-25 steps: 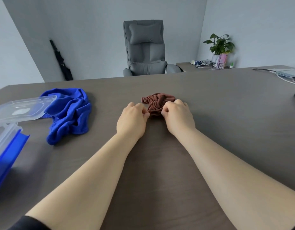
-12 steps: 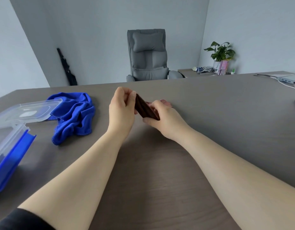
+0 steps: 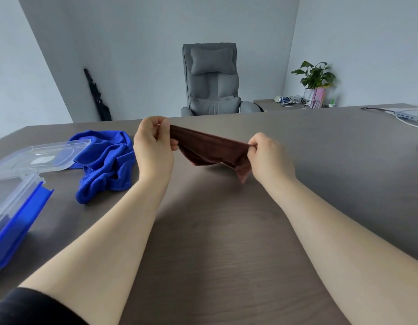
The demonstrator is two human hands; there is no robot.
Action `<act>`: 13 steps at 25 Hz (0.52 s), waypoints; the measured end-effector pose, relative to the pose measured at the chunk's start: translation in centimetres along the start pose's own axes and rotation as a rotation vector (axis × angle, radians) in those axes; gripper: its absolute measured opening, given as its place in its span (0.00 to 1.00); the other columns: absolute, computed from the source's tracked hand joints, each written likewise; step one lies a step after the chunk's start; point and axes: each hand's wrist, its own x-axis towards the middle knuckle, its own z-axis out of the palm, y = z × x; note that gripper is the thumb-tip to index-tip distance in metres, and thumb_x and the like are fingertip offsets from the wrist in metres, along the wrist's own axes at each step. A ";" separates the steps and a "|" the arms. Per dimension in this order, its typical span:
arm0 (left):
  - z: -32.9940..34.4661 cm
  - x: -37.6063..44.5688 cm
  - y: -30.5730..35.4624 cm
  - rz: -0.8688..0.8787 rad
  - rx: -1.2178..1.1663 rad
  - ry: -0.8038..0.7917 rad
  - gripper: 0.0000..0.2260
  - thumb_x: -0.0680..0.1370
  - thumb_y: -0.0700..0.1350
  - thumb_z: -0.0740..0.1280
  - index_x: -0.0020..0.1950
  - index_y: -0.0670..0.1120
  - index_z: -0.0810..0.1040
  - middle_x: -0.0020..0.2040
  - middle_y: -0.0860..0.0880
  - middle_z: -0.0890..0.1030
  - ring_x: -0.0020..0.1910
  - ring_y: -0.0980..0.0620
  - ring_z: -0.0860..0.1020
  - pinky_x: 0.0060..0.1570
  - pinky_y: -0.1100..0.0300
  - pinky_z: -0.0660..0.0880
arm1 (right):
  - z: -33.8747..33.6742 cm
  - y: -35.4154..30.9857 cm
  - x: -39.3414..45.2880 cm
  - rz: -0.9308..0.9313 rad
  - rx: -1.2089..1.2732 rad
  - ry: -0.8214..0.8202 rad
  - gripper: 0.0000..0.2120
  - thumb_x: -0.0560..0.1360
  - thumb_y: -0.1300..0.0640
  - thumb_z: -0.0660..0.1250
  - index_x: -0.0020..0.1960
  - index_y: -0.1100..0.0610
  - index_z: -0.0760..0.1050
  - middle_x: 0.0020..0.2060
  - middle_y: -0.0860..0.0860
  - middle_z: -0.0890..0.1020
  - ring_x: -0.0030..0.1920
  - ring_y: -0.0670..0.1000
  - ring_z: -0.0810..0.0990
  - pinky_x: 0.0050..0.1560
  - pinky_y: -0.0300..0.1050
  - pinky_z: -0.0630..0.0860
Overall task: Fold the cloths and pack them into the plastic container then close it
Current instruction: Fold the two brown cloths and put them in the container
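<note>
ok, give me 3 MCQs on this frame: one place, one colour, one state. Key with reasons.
1. Where is the blue cloth?
A. in the container
B. on the table, left of the hands
C. on the chair

2. What colour is the held cloth?
A. brown
B. white
C. green

3. How is the brown cloth held?
A. lying flat
B. stretched between both hands
C. in one hand

Key:
1 B, it lies crumpled beside the clear lid.
2 A, it is dark reddish brown.
3 B, left hand and right hand each pinch an end above the table.

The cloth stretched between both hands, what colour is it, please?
Dark reddish-brown cloth, in the head view.
</note>
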 end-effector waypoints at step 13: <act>-0.8 1.4 -1.1 -0.217 -0.087 -0.272 0.03 0.77 0.39 0.70 0.48 0.46 0.82 0.42 0.48 0.83 0.42 0.54 0.83 0.44 0.64 0.80 | -1.2 0.8 0.8 0.191 0.397 0.096 0.12 0.82 0.51 0.55 0.43 0.57 0.68 0.27 0.56 0.81 0.20 0.50 0.77 0.29 0.46 0.75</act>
